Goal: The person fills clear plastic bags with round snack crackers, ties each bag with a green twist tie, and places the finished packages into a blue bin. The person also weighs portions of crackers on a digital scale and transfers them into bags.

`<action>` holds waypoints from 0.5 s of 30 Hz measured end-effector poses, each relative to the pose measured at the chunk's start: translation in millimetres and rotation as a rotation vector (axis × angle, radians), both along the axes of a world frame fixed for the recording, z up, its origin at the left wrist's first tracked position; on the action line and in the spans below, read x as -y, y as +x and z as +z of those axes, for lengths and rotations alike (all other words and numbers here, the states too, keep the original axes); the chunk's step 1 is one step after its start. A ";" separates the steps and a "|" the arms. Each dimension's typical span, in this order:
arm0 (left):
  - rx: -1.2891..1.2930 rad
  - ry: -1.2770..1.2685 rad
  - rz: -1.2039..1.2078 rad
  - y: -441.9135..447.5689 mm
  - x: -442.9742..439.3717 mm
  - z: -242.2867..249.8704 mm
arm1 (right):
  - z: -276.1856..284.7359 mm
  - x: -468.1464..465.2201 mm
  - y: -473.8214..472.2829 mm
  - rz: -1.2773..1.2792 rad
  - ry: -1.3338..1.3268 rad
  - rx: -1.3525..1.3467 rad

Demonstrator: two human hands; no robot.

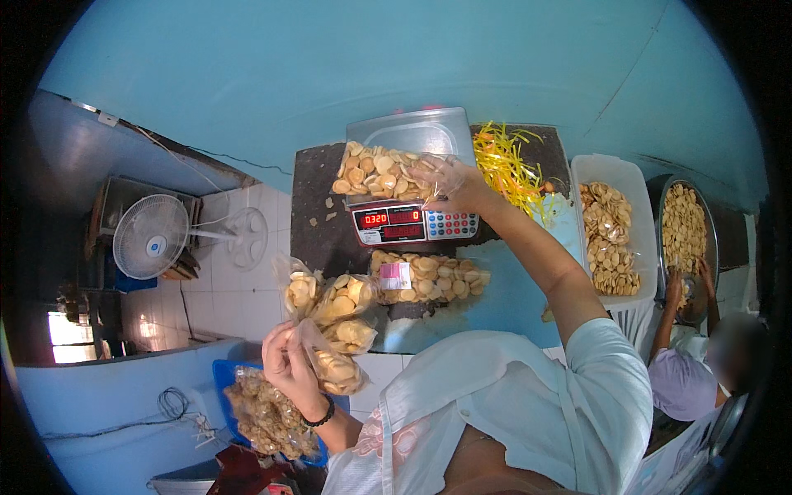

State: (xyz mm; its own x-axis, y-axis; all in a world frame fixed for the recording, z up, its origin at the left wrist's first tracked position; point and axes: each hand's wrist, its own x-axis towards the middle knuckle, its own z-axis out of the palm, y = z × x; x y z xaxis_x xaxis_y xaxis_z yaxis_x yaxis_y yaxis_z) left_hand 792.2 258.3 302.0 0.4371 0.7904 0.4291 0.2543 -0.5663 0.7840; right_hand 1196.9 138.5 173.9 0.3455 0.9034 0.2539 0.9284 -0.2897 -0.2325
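A clear plastic bag of round, pale crackers (374, 176) lies across the steel pan of a digital scale (365, 235). My right hand (445, 182) grips its right end, with clear plastic over part of the fingers. Near the table's front left corner, my left hand (288, 359) pinches the edge of a small clear bag of crackers (339, 371). Several similar small bags (341, 300) cluster just above that hand. Between the scale and my body, a longer filled bag (442, 278) with a label lies on its side. The scale's display (390, 223) glows red.
Yellow ribbon strips (504, 164) lie right of the scale. Beyond the table stand a plastic bin (646, 247) of bagged crackers and a large metal basin (714, 247), where another person (680, 377) works. At left are a fan (151, 238) and a blue crate (223, 377) of bagged snacks.
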 end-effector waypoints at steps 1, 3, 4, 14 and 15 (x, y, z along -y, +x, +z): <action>0.002 0.008 0.000 0.0 -0.4 -0.7 | 1.3 -1.1 -1.8 -0.004 -0.034 -0.015; -0.004 0.063 -0.012 -0.6 -2.2 -2.4 | 0.9 -2.9 -3.9 -0.008 -0.041 -0.024; -0.013 0.110 -0.022 -0.9 -3.5 -3.3 | -1.2 -4.0 -4.5 -0.008 -0.012 -0.019; -0.002 0.062 -0.015 -2.9 -0.5 -1.9 | -21.9 0.0 10.3 -0.037 0.084 -0.249; 0.006 0.031 0.013 -1.7 1.0 -0.4 | -19.8 2.7 10.9 -0.048 0.164 -0.321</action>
